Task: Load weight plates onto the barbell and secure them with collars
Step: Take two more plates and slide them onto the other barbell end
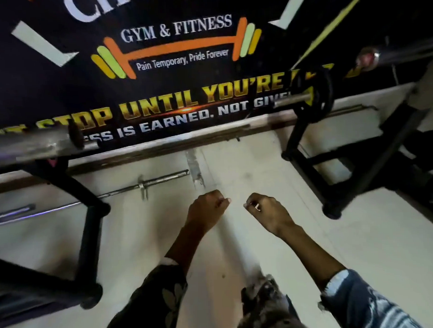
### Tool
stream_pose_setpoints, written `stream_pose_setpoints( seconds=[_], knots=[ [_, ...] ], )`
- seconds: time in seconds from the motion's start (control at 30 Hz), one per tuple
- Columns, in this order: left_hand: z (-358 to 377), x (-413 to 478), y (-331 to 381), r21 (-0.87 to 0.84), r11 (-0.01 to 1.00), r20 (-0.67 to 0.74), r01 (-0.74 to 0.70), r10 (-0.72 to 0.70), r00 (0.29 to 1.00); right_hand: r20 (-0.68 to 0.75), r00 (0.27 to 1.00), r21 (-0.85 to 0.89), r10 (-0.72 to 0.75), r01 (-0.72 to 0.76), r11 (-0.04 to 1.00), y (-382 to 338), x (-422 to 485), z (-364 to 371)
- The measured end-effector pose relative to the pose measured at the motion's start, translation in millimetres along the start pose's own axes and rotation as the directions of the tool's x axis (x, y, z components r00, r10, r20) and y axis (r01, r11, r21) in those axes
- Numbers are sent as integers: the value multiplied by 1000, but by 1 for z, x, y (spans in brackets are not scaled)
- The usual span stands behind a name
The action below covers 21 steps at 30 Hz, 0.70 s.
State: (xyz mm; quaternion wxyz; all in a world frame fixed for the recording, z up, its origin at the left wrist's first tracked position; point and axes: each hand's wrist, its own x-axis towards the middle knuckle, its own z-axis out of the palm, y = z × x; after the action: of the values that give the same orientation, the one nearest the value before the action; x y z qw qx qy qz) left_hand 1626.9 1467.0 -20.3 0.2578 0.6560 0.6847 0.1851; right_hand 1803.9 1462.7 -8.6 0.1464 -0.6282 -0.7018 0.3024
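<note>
My left hand [207, 208] and my right hand [266, 211] hang as loose fists over the pale floor, close together, with nothing in them. A steel barbell sleeve [30, 145] with a dark collar ring rests on a black rack at the left. At the right, a second bar [291, 98] carries a black weight plate [316, 94] on a black stand. Another bar end [369, 58] shows blurred at the upper right. Both hands are well below and apart from every bar.
A thin bar with a collar [162, 180] lies on the floor by the wall. Black rack legs [89, 217] stand left, a black stand frame [346, 174] right. A gym banner [177, 42] covers the wall ahead. My patterned trouser leg [262, 304] is below.
</note>
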Motion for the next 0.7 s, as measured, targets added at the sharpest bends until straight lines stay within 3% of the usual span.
stream_pose_setpoints(
  seconds=[0.1,0.33,0.47,0.7],
  knots=[
    [-11,81,5,80,994,22,68,-70,997,72,996,-9,-47,48,999,-4,96,-22],
    [-50,210,-32,-100,938,-127,332,-343,931,313,914,-29,-258,281,959,-48,285,-23],
    [-77,265,-81,-209,860,-203,465,-504,840,388,840,1,-380,412,911,-96,378,3],
    [-161,343,-174,-340,706,-376,621,-707,599,518,671,65,-530,587,807,-217,512,50]
  ],
)
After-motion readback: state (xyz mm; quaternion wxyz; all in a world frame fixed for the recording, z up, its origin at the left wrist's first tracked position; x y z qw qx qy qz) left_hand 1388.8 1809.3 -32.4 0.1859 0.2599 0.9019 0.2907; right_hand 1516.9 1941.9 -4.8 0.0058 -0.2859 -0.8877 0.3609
